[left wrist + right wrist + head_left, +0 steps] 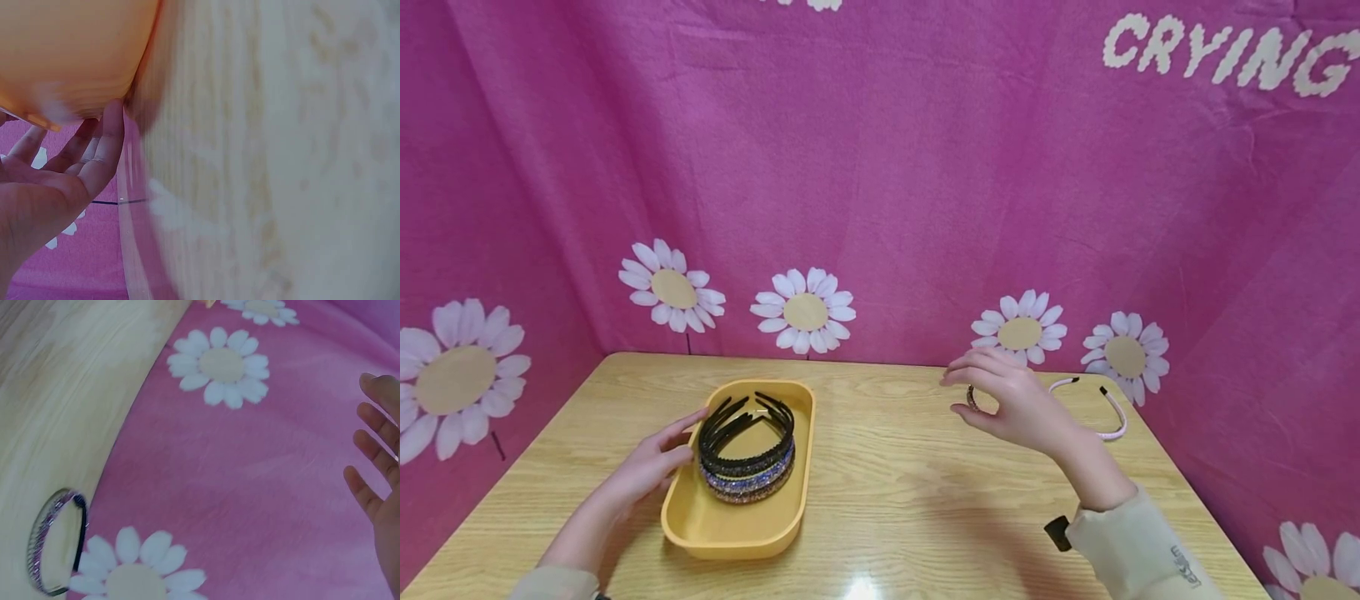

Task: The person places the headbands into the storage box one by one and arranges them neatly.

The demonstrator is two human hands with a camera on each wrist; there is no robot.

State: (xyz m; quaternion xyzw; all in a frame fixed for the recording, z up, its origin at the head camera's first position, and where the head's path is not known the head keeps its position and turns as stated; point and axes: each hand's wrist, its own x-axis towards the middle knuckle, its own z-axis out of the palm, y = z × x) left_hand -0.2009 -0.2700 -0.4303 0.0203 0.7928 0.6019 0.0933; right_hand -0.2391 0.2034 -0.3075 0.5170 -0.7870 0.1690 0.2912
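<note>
My left hand (643, 467) is at the left side of a yellow tray (730, 533). In the left wrist view its extended fingers (109, 134) touch the tray's outer wall. Several headbands (748, 483) lie stacked inside the tray, black ones on top and glittery blue and brownish ones below. My right hand (1011, 400) is raised over the far right of the table, fingers spread and nothing in them. A glittery headband (42, 544) rests on the table beyond it, seen in the head view through the gap between thumb and fingers.
A pale pink headband (1116, 421) lies at the table's far right corner, partly hidden behind my right hand. A pink cloth (887, 208) with daisies hangs along the back and sides of the wooden table (880, 467).
</note>
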